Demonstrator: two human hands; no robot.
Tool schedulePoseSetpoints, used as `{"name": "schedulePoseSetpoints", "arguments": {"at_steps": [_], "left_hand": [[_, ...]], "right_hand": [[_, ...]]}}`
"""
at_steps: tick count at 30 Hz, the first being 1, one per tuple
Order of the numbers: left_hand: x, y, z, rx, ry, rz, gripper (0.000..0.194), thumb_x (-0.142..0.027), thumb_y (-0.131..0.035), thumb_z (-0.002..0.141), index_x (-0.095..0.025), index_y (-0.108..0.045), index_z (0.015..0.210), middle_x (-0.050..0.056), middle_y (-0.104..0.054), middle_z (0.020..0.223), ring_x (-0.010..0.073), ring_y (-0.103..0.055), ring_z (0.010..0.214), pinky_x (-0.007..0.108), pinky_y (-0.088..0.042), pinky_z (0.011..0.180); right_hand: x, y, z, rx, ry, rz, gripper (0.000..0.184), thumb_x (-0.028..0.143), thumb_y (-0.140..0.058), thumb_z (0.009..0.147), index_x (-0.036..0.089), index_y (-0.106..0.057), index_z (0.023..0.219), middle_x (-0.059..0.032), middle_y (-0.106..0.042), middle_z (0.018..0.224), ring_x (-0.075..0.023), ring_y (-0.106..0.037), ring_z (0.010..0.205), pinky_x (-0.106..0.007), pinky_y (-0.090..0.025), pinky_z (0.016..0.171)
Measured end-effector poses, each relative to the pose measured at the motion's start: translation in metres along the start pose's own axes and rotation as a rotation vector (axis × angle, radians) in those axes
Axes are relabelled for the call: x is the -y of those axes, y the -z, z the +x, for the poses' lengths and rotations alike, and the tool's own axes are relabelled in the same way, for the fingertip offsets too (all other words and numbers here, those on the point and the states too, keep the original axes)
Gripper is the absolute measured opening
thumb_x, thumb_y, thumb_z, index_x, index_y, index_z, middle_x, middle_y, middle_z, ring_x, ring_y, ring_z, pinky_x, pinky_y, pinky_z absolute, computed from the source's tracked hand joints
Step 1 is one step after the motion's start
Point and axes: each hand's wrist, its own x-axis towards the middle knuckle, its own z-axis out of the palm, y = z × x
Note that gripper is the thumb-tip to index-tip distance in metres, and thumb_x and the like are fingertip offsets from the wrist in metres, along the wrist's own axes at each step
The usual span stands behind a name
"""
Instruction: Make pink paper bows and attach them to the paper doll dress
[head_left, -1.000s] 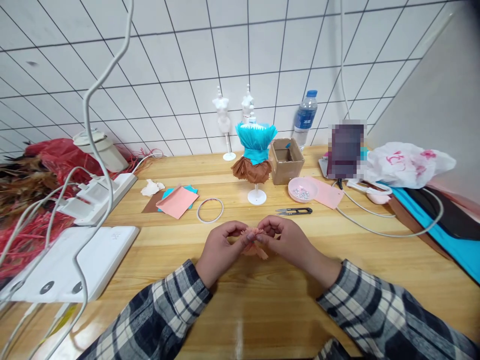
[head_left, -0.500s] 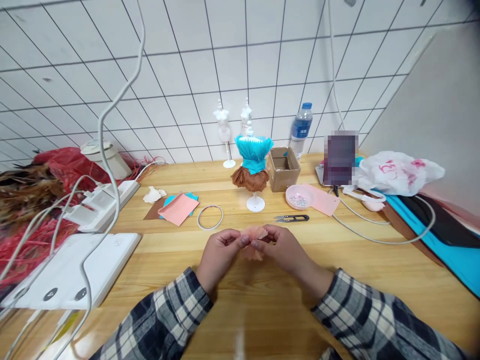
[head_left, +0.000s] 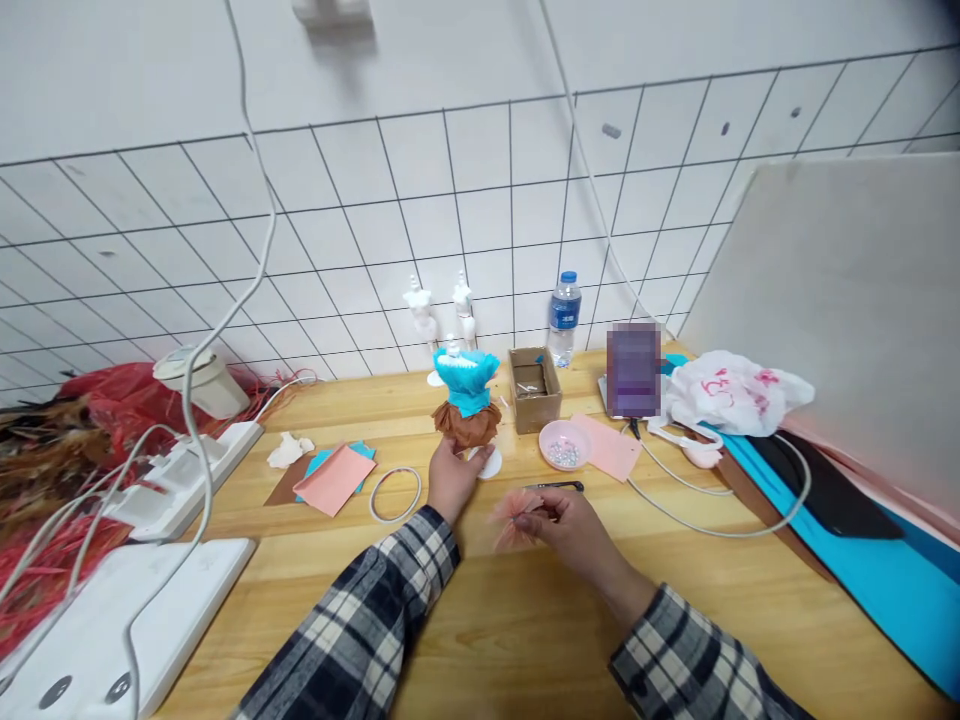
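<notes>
A small dress-form mannequin (head_left: 465, 378) stands on a round white base, dressed in blue crepe paper above a ruffled brown paper skirt. Just under the skirt, my left hand (head_left: 454, 482) is closed around its thin stand, which the fingers mostly hide. Lower and to the right, my right hand (head_left: 566, 520) pinches a gathered, fanned piece of peach crepe paper (head_left: 512, 520) between thumb and fingers. Black thread snips (head_left: 576, 487) lie right behind that hand, partly covered by it. A white ring (head_left: 396, 495) lies left of my left hand.
Behind stand two bare white mannequins (head_left: 421, 312), a cardboard box (head_left: 536, 405) and a water bottle (head_left: 565, 312). A pink dish (head_left: 564, 446) holds small beads. Peach paper squares (head_left: 337, 480) lie left. A power strip (head_left: 187, 480) and loose cables border the left side.
My left hand has let go of the peach paper and reached forward to the mannequin's stand. My right hand still holds the paper. The camera view has tilted upward.
</notes>
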Motion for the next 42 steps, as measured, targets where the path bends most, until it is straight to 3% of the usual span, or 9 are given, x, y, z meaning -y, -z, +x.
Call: {"name": "schedulePoseSetpoints", "arguments": {"at_steps": [3,5,8,12,18,24,32,36,42], "left_hand": [[-0.007,-0.002,-0.003,0.006,0.012,-0.022,0.036,-0.039,-0.071,0.069,-0.009,-0.068,0.089,0.013,-0.073,0.089,0.0234,-0.066,0.084,0.032,-0.05,0.075],[-0.011,0.008,-0.014,0.003,0.015,-0.037,0.034,-0.04,-0.07,0.069,-0.01,-0.07,0.084,0.012,-0.074,0.087,0.0226,-0.066,0.082,0.03,-0.05,0.073],[-0.014,0.032,-0.044,0.01,0.072,-0.087,0.043,-0.045,-0.071,0.07,-0.011,-0.07,0.097,0.009,-0.074,0.085,0.0198,-0.065,0.075,0.029,-0.051,0.069],[-0.013,0.054,-0.088,0.161,0.164,-0.184,0.044,-0.048,-0.069,0.073,-0.013,-0.069,0.1,0.004,-0.068,0.073,0.0159,-0.06,0.066,0.026,-0.048,0.063],[-0.007,0.054,-0.115,0.28,0.174,-0.352,0.042,-0.05,-0.064,0.078,-0.013,-0.065,0.096,0.0,-0.055,0.068,0.0109,-0.052,0.054,0.023,-0.043,0.052],[-0.006,0.056,-0.117,0.32,0.184,-0.341,0.039,-0.052,-0.063,0.078,-0.013,-0.061,0.078,0.0,-0.053,0.066,0.0098,-0.05,0.052,0.022,-0.042,0.049],[-0.004,0.058,-0.115,0.329,0.2,-0.361,0.039,-0.052,-0.063,0.077,-0.013,-0.061,0.084,0.001,-0.054,0.067,0.0093,-0.05,0.05,0.022,-0.041,0.048],[-0.002,0.058,-0.116,0.331,0.192,-0.351,0.039,-0.052,-0.063,0.078,-0.013,-0.061,0.084,0.001,-0.055,0.067,0.0097,-0.051,0.051,0.022,-0.042,0.047],[-0.004,0.057,-0.117,0.325,0.205,-0.358,0.04,-0.052,-0.064,0.076,-0.013,-0.063,0.087,0.001,-0.056,0.065,0.0093,-0.05,0.049,0.021,-0.041,0.045]], "right_hand": [[0.001,0.008,0.002,-0.033,-0.007,0.029,0.034,0.045,-0.077,0.064,0.015,-0.063,0.074,0.0018,-0.058,0.063,-0.012,-0.051,0.06,-0.024,-0.04,0.058],[0.002,0.012,0.003,-0.061,-0.023,0.059,0.037,0.044,-0.081,0.06,0.016,-0.063,0.079,0.0023,-0.059,0.064,-0.0125,-0.053,0.06,-0.024,-0.041,0.058],[0.013,0.015,0.004,-0.029,-0.031,0.125,0.035,0.044,-0.081,0.06,0.016,-0.063,0.073,0.0004,-0.063,0.067,-0.0133,-0.056,0.062,-0.024,-0.042,0.059],[0.053,0.013,0.01,0.056,0.005,0.153,0.03,0.042,-0.08,0.063,0.017,-0.068,0.074,-0.0005,-0.066,0.067,-0.0133,-0.057,0.061,-0.025,-0.044,0.06],[0.106,-0.009,0.032,0.027,0.123,0.031,0.024,0.039,-0.078,0.068,0.017,-0.068,0.072,-0.0022,-0.067,0.073,-0.016,-0.06,0.07,-0.026,-0.046,0.063],[0.096,-0.026,0.046,0.046,0.047,0.011,0.03,0.041,-0.075,0.069,0.016,-0.07,0.085,-0.0056,-0.071,0.082,-0.0196,-0.063,0.076,-0.029,-0.048,0.067],[0.087,-0.026,0.048,0.001,0.043,-0.067,0.031,0.044,-0.074,0.068,0.016,-0.072,0.082,-0.0048,-0.071,0.078,-0.0187,-0.061,0.071,-0.028,-0.046,0.063],[0.084,-0.025,0.049,-0.119,0.098,-0.209,0.027,0.041,-0.071,0.071,0.015,-0.072,0.079,-0.0037,-0.067,0.072,-0.0166,-0.056,0.066,-0.026,-0.041,0.057],[0.074,-0.027,0.051,-0.147,0.066,-0.193,0.031,0.046,-0.072,0.07,0.016,-0.068,0.075,-0.0005,-0.06,0.063,-0.013,-0.048,0.056,-0.024,-0.035,0.05]]}}
